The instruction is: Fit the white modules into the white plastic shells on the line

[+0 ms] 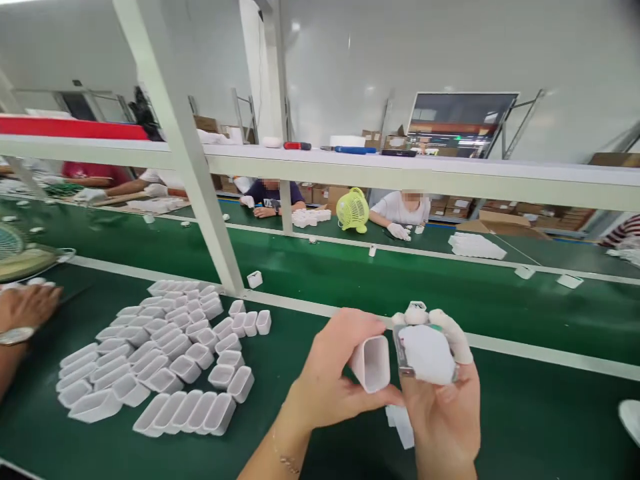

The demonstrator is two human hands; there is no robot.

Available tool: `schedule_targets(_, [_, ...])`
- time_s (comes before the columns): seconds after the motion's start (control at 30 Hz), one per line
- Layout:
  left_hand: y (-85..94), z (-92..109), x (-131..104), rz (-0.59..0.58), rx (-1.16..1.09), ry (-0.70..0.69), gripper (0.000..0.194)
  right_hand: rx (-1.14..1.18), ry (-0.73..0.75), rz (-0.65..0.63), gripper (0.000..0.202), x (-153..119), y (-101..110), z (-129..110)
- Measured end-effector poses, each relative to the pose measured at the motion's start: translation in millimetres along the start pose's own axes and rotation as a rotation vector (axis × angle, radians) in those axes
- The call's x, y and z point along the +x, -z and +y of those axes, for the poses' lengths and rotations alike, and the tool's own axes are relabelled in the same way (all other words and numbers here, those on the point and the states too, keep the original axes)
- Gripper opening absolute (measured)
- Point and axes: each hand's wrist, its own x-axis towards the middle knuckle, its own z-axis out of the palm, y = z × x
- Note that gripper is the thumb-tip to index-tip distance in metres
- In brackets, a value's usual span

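Note:
My left hand is closed around a white hollow plastic case, its rectangular open end turned toward me. Just to the right, my right hand, with white finger covers on several fingertips, grips a flat part with a white pad on it. Dark edging shows along that part's left side and a bit of green at its top; its exact kind is unclear. The two pieces are held side by side, slightly apart. Beneath my hands, small white strips lie on the green work surface, partly covered.
Many white open cases stand in rows at left. A green conveyor belt runs behind a pale rail, carrying scattered white cases. A white post and overhead shelf stand ahead. A neighbour's hand is at far left; co-workers sit opposite.

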Motion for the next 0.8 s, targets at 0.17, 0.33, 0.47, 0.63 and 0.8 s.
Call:
schedule_targets(0.17, [17.0,2,9,-0.042,0.138,-0.137,0.064,-0.213,0.078,-0.107,0.046,-8,14,-6])
schedule_targets(0.33, [18.6,5,9,-0.057,0.230,-0.179,0.064,-0.379,0.108,-0.196,0.047,-17,22,-10])
schedule_targets(0.47, [21.0,6,10,-0.071,0.284,-0.188,0.058,-0.465,0.122,-0.190,0.049,-21,26,-10])
schedule_targets(0.63, [23.3,4,9,-0.078,0.301,-0.197,0.054,-0.569,0.154,-0.238,0.048,-17,24,-10])
schedule_targets(0.8, [24.2,3,9,-0.091,0.327,-0.212,0.054,-0.583,0.118,-0.273,0.051,-15,23,-11])
